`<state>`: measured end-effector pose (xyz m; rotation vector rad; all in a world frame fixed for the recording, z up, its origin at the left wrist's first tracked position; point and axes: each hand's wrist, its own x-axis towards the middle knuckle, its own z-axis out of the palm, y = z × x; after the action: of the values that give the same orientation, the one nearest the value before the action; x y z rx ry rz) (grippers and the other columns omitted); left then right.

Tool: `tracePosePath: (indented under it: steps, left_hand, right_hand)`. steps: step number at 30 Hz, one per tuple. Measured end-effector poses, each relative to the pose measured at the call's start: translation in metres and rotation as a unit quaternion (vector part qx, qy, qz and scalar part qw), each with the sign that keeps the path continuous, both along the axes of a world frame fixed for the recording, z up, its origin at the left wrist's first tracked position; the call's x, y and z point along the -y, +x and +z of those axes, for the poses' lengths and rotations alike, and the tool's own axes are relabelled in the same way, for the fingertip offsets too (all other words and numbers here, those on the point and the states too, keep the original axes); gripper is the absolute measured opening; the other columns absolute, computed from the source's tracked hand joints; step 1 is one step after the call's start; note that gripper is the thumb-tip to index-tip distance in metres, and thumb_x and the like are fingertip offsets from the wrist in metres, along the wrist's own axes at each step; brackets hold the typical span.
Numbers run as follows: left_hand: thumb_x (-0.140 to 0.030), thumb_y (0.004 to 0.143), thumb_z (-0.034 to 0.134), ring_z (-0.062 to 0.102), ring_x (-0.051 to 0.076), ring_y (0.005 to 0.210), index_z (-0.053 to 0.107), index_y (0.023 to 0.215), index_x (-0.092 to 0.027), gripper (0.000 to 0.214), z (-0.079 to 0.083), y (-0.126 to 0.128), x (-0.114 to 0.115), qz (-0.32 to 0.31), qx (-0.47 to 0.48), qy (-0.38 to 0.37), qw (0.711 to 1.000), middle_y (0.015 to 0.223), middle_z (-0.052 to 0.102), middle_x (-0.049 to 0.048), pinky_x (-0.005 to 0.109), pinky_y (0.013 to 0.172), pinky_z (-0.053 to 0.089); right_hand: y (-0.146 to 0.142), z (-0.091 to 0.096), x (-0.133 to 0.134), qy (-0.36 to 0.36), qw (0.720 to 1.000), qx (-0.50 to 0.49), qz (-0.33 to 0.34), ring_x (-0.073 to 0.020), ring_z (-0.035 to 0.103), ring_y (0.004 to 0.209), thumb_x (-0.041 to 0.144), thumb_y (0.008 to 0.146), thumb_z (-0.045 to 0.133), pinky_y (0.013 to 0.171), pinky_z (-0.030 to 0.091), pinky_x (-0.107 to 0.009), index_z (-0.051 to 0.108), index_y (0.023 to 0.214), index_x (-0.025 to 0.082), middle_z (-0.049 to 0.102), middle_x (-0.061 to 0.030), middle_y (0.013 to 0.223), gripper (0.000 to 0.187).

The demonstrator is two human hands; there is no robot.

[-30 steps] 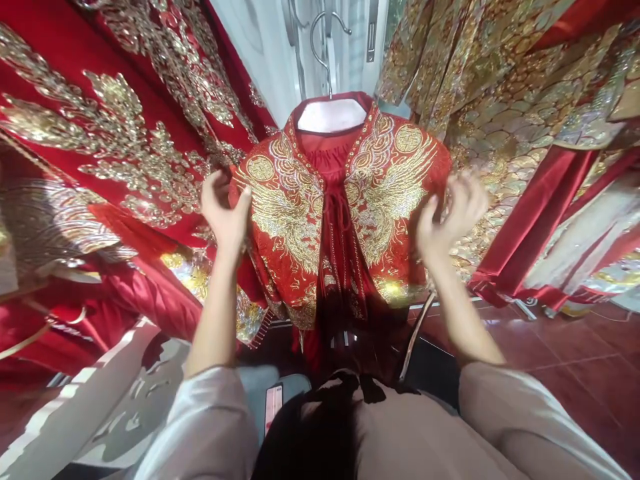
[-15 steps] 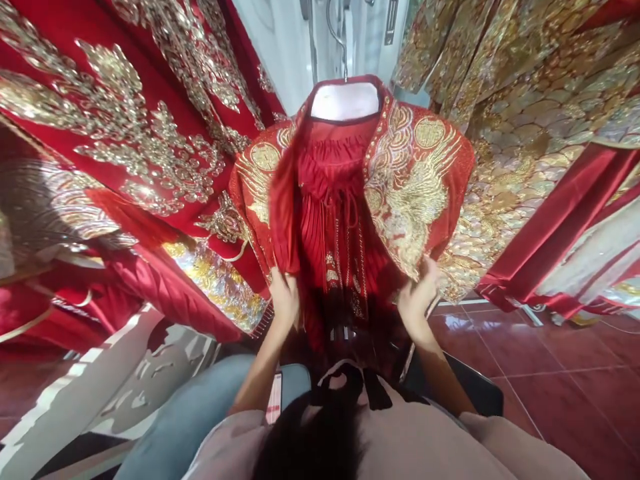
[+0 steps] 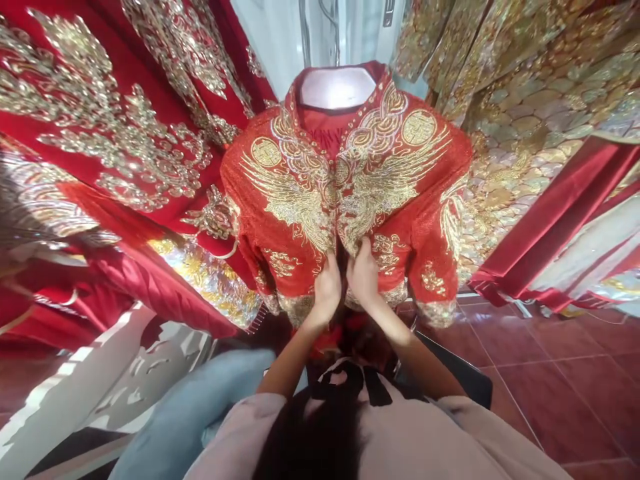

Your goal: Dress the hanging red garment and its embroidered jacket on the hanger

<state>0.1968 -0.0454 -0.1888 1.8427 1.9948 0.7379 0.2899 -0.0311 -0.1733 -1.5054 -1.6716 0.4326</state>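
Observation:
A red jacket (image 3: 295, 230) with gold embroidered wings and round emblems hangs in front of me in the head view. A pale hanger (image 3: 339, 88) fills its neck opening. My left hand (image 3: 328, 288) is closed on the jacket's left front edge at mid-chest. Level with it, my right hand (image 3: 363, 275) pinches the opposite front edge. The two edges lie close together, with a narrow dark gap between the hands. Most of the red pleated garment inside the jacket is hidden; a gathered strip (image 3: 327, 138) shows at the neck.
Red cloth with silver-gold beading (image 3: 135, 140) hangs at left, and gold scale-patterned garments (image 3: 520, 133) hang at right. A white cut-out panel (image 3: 75, 380) stands at lower left. Folded red fabric (image 3: 555, 227) lies beyond the right sleeve, above a red tiled floor (image 3: 565, 387).
Both hands have moved inward, drawing the jacket's front edges from wide apart to nearly meeting. The pleated garment inside is now mostly covered.

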Motion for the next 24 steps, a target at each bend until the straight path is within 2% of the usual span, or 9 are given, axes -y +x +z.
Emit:
tracePosePath:
  steps: [3, 5, 6, 9, 11, 14, 17, 20, 24]
  left_hand:
    - [-0.031, 0.096, 0.032, 0.067, 0.030, 0.092, 0.042, 0.130, -0.017, 0.039, -0.028, -0.011, 0.005, 0.003, 0.028, 0.004, 1.000, 0.102, 0.067, 0.0162, 0.038, 0.076, 0.048]
    - [-0.038, 0.093, 0.043, 0.066, 0.029, 0.093, 0.052, 0.119, -0.022, 0.032, -0.052, -0.024, 0.018, 0.032, 0.145, -0.026, 0.989, 0.099, 0.067, 0.0119, 0.039, 0.081, 0.047]
    - [-0.042, 0.090, 0.049, 0.066, 0.029, 0.092, 0.056, 0.110, -0.022, 0.029, -0.066, -0.033, 0.025, 0.059, 0.221, -0.053, 0.972, 0.095, 0.068, 0.0101, 0.038, 0.082, 0.047]
    - [-0.056, 0.085, 0.052, 0.065, 0.027, 0.079, 0.061, 0.083, -0.018, 0.039, -0.106, -0.066, 0.044, 0.149, 0.383, -0.145, 0.900, 0.074, 0.065, 0.0088, 0.037, 0.073, 0.049]
    - [-0.065, 0.082, 0.049, 0.065, 0.026, 0.072, 0.060, 0.078, -0.015, 0.051, -0.126, -0.088, 0.051, 0.179, 0.422, -0.181, 0.870, 0.070, 0.063, 0.0096, 0.037, 0.069, 0.050]
    - [-0.063, 0.075, 0.062, 0.065, 0.024, 0.086, 0.061, 0.091, -0.016, 0.050, -0.141, -0.110, 0.055, 0.191, 0.500, -0.197, 0.821, 0.092, 0.067, 0.0116, 0.036, 0.076, 0.049]
    - [-0.046, 0.070, 0.075, 0.061, 0.021, 0.103, 0.059, 0.101, -0.022, 0.043, -0.145, -0.118, 0.049, 0.186, 0.566, -0.182, 0.782, 0.111, 0.064, 0.0077, 0.033, 0.086, 0.047]
    - [-0.038, 0.071, 0.077, 0.059, 0.020, 0.103, 0.057, 0.099, -0.023, 0.038, -0.149, -0.120, 0.038, 0.200, 0.607, -0.182, 0.747, 0.105, 0.063, 0.0049, 0.032, 0.089, 0.046]
    - [-0.041, 0.072, 0.075, 0.061, 0.023, 0.095, 0.059, 0.088, -0.017, 0.033, -0.155, -0.115, 0.027, 0.208, 0.651, -0.218, 0.697, 0.090, 0.064, 0.0079, 0.038, 0.088, 0.045]
  right_hand:
    - [0.002, -0.040, 0.009, 0.006, 0.999, -0.015, 0.044, -0.0317, 0.047, 0.126, 0.030, 0.088, 0.033, 0.106, 0.038, -0.052, 0.028, 0.146, 0.012, 0.047, -0.0187, 0.138, 0.061]
    - [0.007, -0.079, 0.026, -0.041, 0.994, -0.068, 0.075, -0.0295, 0.050, 0.122, 0.031, 0.085, 0.040, 0.106, 0.038, -0.051, 0.034, 0.144, 0.018, 0.052, -0.0146, 0.133, 0.061]
    - [0.011, -0.101, 0.035, -0.085, 0.986, -0.119, 0.078, -0.0285, 0.055, 0.116, 0.030, 0.081, 0.046, 0.104, 0.041, -0.050, 0.037, 0.142, 0.020, 0.056, -0.0130, 0.127, 0.063]
    - [0.031, -0.156, 0.056, -0.252, 0.916, -0.311, -0.015, -0.0226, 0.063, 0.086, 0.027, 0.065, 0.061, 0.083, 0.053, -0.044, 0.041, 0.137, 0.020, 0.062, -0.0099, 0.109, 0.075]
    - [0.049, -0.175, 0.060, -0.299, 0.872, -0.376, -0.094, -0.0199, 0.062, 0.084, 0.029, 0.060, 0.066, 0.074, 0.055, -0.037, 0.041, 0.135, 0.022, 0.059, -0.0108, 0.114, 0.080]
    - [0.072, -0.178, 0.054, -0.296, 0.842, -0.439, -0.099, -0.0183, 0.061, 0.096, 0.029, 0.054, 0.074, 0.075, 0.054, -0.031, 0.043, 0.128, 0.028, 0.054, -0.0084, 0.128, 0.080]
    - [0.079, -0.167, 0.044, -0.313, 0.788, -0.529, -0.043, -0.0153, 0.063, 0.087, 0.029, 0.053, 0.078, 0.073, 0.054, -0.028, 0.057, 0.103, 0.025, 0.064, -0.0032, 0.110, 0.055]
    - [0.070, -0.159, 0.038, -0.304, 0.758, -0.576, -0.032, -0.0131, 0.063, 0.078, 0.028, 0.052, 0.078, 0.070, 0.053, -0.025, 0.060, 0.086, 0.021, 0.067, -0.0010, 0.092, 0.039]
    - [0.056, -0.153, 0.042, -0.268, 0.748, -0.606, -0.028, -0.0145, 0.064, 0.082, 0.026, 0.049, 0.079, 0.080, 0.053, -0.029, 0.061, 0.083, 0.020, 0.069, -0.0001, 0.088, 0.039]
